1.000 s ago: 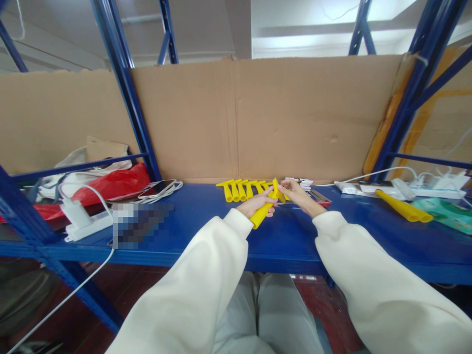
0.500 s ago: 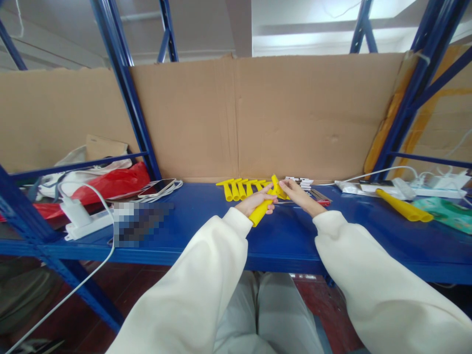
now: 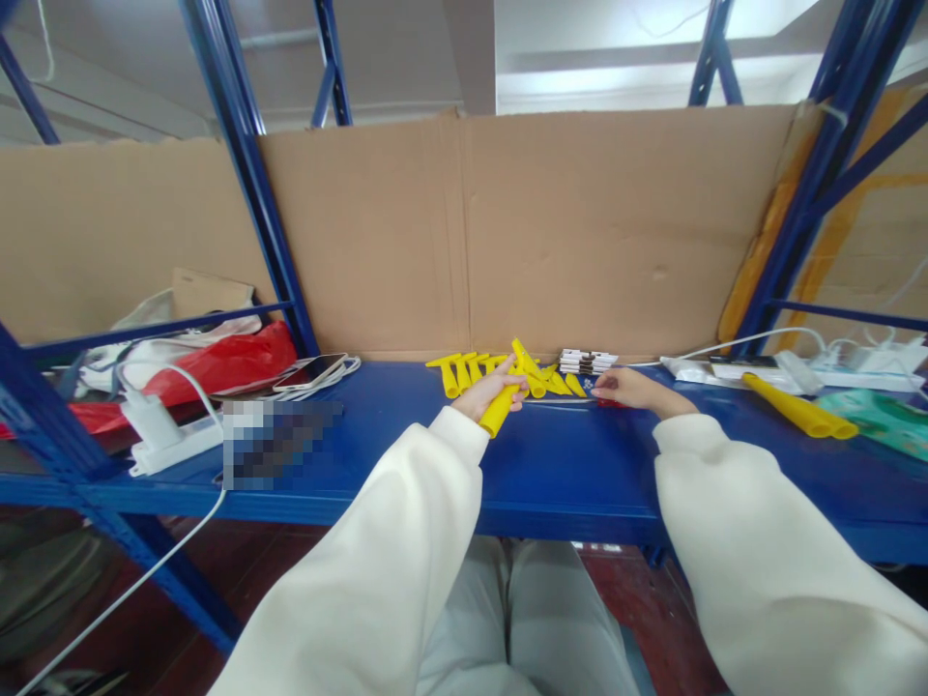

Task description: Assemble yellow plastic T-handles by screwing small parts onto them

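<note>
My left hand (image 3: 490, 391) is wrapped round a yellow tapered tube (image 3: 497, 414), its wide end toward me. Behind it, a row of yellow T-shaped pieces (image 3: 450, 375) lies along the cardboard. Small yellow parts (image 3: 572, 385) lie to the right of that row. My right hand (image 3: 623, 388) is low over a red item (image 3: 609, 402) on the blue shelf, its fingers bent together; what they hold, if anything, is too small to make out. White and black pieces (image 3: 587, 362) lie just behind this hand.
Two yellow cones (image 3: 801, 411) lie at the right beside a green packet (image 3: 881, 420). A power strip (image 3: 855, 372) with cables is behind them. At the left are a red bag (image 3: 224, 362), a phone (image 3: 313, 372) and a white charger (image 3: 156, 430). Cardboard (image 3: 580, 232) stands along the back.
My right hand has moved right, away from the yellow pieces, to the red item. My left hand has shifted slightly left with the tube. A yellow piece now shows by the row.
</note>
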The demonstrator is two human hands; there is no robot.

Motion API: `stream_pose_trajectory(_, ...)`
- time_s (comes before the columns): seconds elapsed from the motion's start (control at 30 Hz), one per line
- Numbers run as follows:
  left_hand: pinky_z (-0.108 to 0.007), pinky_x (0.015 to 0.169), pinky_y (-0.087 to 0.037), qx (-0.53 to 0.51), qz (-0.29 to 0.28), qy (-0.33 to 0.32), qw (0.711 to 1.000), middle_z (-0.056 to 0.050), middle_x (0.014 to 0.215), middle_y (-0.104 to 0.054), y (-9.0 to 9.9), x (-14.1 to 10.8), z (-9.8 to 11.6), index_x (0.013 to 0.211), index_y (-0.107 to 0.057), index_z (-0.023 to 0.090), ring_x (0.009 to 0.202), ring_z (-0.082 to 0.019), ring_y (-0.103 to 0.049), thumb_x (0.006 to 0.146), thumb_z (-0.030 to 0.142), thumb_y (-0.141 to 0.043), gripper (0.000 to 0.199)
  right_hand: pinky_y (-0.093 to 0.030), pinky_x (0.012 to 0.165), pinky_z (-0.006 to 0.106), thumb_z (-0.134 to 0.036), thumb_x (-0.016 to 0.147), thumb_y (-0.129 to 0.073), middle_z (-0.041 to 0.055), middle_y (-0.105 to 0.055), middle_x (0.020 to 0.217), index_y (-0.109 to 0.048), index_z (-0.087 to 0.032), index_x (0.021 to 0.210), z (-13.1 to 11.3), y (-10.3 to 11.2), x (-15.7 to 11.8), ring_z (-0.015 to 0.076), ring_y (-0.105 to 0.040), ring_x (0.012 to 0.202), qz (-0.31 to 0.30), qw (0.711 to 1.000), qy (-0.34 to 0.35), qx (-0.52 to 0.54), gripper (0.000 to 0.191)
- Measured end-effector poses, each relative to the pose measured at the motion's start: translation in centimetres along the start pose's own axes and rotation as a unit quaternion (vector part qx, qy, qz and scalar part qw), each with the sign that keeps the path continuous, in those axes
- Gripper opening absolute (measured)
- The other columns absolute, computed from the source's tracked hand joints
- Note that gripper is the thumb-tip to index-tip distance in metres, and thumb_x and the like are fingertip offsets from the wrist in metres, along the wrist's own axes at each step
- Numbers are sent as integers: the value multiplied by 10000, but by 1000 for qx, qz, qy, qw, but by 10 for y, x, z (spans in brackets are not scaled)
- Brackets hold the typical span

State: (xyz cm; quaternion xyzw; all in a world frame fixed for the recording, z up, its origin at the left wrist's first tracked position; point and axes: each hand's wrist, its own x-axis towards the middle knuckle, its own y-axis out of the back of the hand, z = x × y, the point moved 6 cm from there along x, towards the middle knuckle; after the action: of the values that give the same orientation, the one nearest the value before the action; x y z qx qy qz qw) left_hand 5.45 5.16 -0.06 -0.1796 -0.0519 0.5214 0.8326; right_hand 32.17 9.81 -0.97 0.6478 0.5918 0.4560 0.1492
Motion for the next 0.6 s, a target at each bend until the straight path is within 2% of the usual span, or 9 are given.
stream_pose_trajectory(0.07,-167,428,-281,-4,21,-1,1000,50,691,-476,8,-2,4,1672,-180,327,435,-74,-389,965,-9,-418,818,-525,654,362,-569,615,-842,79,-729,648,-712,-223,601,6,-4,-4,252,-658,653,-76,997,-14,-8,370)
stream_pose_trajectory(0.13,-162,414,-285,-7,37,2,999,52,692,-468,17,-2,6,1670,-173,319,420,-76,-388,974,-7,-399,801,-529,650,364,-567,586,-847,81,-748,686,-723,-228,605,8,-4,-7,261,-671,669,-111,994,-12,-17,362)
stream_pose_trajectory(0.4,-149,391,-300,-7,36,-5,999,70,679,-462,35,4,7,1628,-233,308,391,-75,-409,932,-21,-428,794,-539,683,381,-498,535,-855,71,-756,715,-708,-246,620,7,-6,-9,275,-681,711,-119,993,-3,-3,304)
stream_pose_trajectory(0.6,-153,401,-316,4,45,2,999,79,674,-467,42,10,3,1625,-204,298,400,-82,-430,904,-30,-462,833,-539,706,382,-614,498,-861,56,-707,693,-633,-236,647,1,-6,-14,246,-650,696,-134,989,-21,50,466)
